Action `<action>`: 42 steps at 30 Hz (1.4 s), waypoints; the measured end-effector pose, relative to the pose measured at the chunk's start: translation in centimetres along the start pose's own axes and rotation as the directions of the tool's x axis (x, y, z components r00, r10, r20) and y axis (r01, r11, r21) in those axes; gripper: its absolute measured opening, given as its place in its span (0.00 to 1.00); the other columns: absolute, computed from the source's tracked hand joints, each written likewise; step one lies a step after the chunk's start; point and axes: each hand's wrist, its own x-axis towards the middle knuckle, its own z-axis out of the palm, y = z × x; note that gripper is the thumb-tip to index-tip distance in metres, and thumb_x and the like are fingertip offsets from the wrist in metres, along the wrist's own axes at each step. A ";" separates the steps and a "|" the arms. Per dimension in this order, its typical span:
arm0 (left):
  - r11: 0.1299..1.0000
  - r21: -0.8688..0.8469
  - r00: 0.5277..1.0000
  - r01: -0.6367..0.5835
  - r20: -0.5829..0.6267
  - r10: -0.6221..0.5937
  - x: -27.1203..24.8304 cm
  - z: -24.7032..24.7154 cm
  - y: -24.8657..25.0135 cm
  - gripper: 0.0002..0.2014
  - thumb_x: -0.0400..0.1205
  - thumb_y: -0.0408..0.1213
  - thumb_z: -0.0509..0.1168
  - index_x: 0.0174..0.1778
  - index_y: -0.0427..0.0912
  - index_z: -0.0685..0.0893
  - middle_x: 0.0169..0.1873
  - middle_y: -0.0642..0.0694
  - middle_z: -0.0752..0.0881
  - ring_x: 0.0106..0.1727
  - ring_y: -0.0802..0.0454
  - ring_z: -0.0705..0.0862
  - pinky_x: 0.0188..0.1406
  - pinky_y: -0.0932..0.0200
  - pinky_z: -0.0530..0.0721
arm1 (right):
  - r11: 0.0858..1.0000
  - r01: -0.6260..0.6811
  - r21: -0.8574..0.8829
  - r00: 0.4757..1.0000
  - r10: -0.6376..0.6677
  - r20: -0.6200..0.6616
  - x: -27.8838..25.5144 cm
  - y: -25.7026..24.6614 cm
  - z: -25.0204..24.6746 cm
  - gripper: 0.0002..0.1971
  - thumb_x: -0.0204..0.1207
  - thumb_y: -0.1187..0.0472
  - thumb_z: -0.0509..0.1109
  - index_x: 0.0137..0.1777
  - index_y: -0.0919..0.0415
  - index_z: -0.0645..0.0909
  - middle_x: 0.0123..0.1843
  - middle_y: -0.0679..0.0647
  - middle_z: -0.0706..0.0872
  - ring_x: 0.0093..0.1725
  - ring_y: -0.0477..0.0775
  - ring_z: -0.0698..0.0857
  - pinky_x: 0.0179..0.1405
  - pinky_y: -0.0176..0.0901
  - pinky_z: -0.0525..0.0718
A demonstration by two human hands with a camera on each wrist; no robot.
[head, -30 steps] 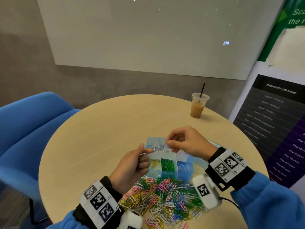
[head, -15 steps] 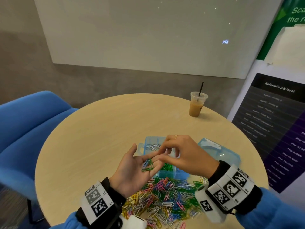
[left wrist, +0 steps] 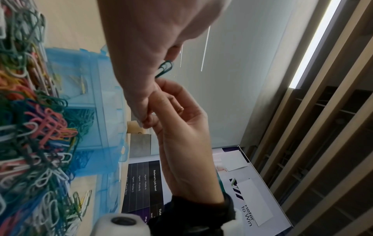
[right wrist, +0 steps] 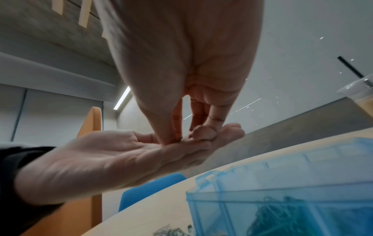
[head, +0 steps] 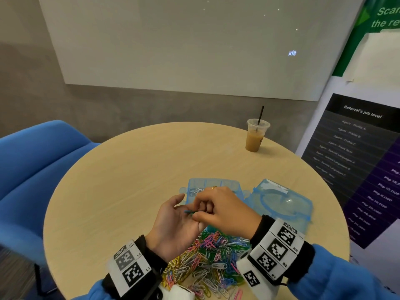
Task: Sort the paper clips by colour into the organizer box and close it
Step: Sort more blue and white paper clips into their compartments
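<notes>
Your right hand (head: pixel 225 210) pinches green and blue paper clips (head: pixel 188 211) off your flat, relaxed left hand (head: pixel 173 226), just above the open blue organizer box (head: pixel 213 183); how many is unclear. Your hands hide most compartments. The mixed-colour clip pile (head: pixel 207 265) lies nearer you.

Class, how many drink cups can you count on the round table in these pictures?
1. The drink cup with a black straw stands at the table's far right edge, beyond the organizer box. None appears hidden.
</notes>
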 end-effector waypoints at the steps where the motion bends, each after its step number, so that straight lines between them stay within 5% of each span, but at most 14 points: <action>1: 1.000 -0.004 1.000 0.003 -0.003 -0.003 0.0 0.0 0.0 0.26 0.83 0.44 0.53 0.65 0.24 0.75 0.64 0.32 0.74 0.63 0.42 0.77 0.68 0.55 0.77 | 1.000 0.006 0.003 1.000 -0.006 0.001 0.0 0.1 0.0 0.04 0.76 0.57 0.73 0.46 0.57 0.86 0.38 0.50 0.83 0.38 0.47 0.79 0.40 0.41 0.77; 4: 1.000 -0.002 1.000 0.007 0.014 -0.007 0.0 0.0 -0.1 0.30 0.85 0.46 0.51 0.77 0.25 0.68 0.67 0.33 0.72 0.69 0.43 0.71 0.72 0.53 0.73 | 1.000 0.023 0.011 1.000 -0.023 0.005 0.0 0.6 0.0 0.02 0.76 0.59 0.73 0.45 0.56 0.85 0.41 0.52 0.84 0.40 0.49 0.80 0.42 0.42 0.77; 11: 1.000 0.020 1.000 -0.018 0.021 0.018 0.5 -0.3 -0.6 0.27 0.91 0.45 0.48 0.68 0.22 0.74 0.65 0.26 0.79 0.70 0.36 0.80 0.58 0.39 0.82 | 0.999 0.044 -0.020 0.999 -0.044 0.002 0.0 1.2 0.1 0.04 0.79 0.59 0.71 0.43 0.57 0.82 0.37 0.47 0.81 0.35 0.43 0.76 0.36 0.33 0.72; 15: 0.996 0.064 0.998 -0.060 -0.001 0.060 0.7 -0.2 -0.6 0.24 0.90 0.43 0.49 0.58 0.21 0.77 0.56 0.22 0.85 0.53 0.36 0.89 0.52 0.42 0.85 | 1.000 0.005 0.028 1.000 -0.006 0.022 -0.1 1.5 -0.2 0.06 0.81 0.60 0.68 0.43 0.53 0.79 0.33 0.41 0.77 0.34 0.35 0.77 0.34 0.25 0.69; 18: 0.994 0.078 0.996 -0.079 -0.035 0.082 1.1 -0.3 -0.7 0.23 0.91 0.41 0.49 0.57 0.20 0.78 0.54 0.22 0.86 0.46 0.37 0.91 0.49 0.46 0.87 | 0.999 -0.017 0.048 0.999 0.015 0.035 -0.2 1.6 -0.6 0.06 0.82 0.61 0.67 0.43 0.54 0.78 0.36 0.45 0.81 0.34 0.39 0.77 0.35 0.27 0.71; 27: 0.953 0.139 0.946 -0.268 -0.151 0.288 1.3 -1.5 1.4 0.16 0.87 0.38 0.57 0.61 0.31 0.82 0.58 0.37 0.88 0.59 0.46 0.87 0.49 0.57 0.88 | 0.985 -0.155 0.071 0.977 0.163 -0.137 0.0 3.0 -2.2 0.05 0.79 0.60 0.72 0.43 0.59 0.85 0.37 0.53 0.87 0.32 0.43 0.78 0.33 0.27 0.75; 31: 0.904 0.231 0.904 -0.360 -0.154 0.399 0.9 -1.7 2.9 0.13 0.84 0.38 0.63 0.57 0.35 0.86 0.41 0.45 0.84 0.48 0.53 0.84 0.49 0.59 0.89 | 0.975 -0.220 0.032 0.965 0.223 -0.137 0.1 3.7 -1.6 0.04 0.77 0.61 0.73 0.45 0.60 0.89 0.37 0.49 0.87 0.33 0.38 0.80 0.33 0.22 0.75; 34: 0.850 0.392 0.890 -0.351 -0.142 0.433 0.8 -1.9 3.1 0.13 0.81 0.39 0.65 0.56 0.38 0.89 0.32 0.50 0.78 0.37 0.56 0.77 0.37 0.66 0.87 | 0.971 -0.237 0.030 0.960 0.239 -0.149 0.2 3.6 -1.9 0.05 0.78 0.61 0.73 0.48 0.60 0.89 0.39 0.48 0.87 0.36 0.37 0.81 0.35 0.20 0.75; 39: 0.729 0.617 0.909 -0.299 -0.048 0.413 0.7 -1.6 2.1 0.11 0.79 0.40 0.68 0.50 0.41 0.93 0.37 0.50 0.86 0.38 0.56 0.80 0.37 0.64 0.80 | 0.968 -0.090 0.232 0.982 0.126 -0.142 -0.3 1.3 -2.4 0.09 0.75 0.52 0.76 0.51 0.55 0.88 0.40 0.46 0.89 0.40 0.40 0.86 0.41 0.31 0.83; 42: 0.652 0.706 0.925 -0.276 0.010 0.380 0.7 -1.4 1.1 0.13 0.73 0.43 0.72 0.49 0.42 0.94 0.41 0.43 0.88 0.42 0.56 0.84 0.38 0.66 0.81 | 0.952 -0.052 0.300 0.990 0.089 -0.111 -0.5 0.6 -2.4 0.08 0.73 0.58 0.78 0.50 0.58 0.88 0.37 0.54 0.90 0.37 0.50 0.89 0.43 0.43 0.89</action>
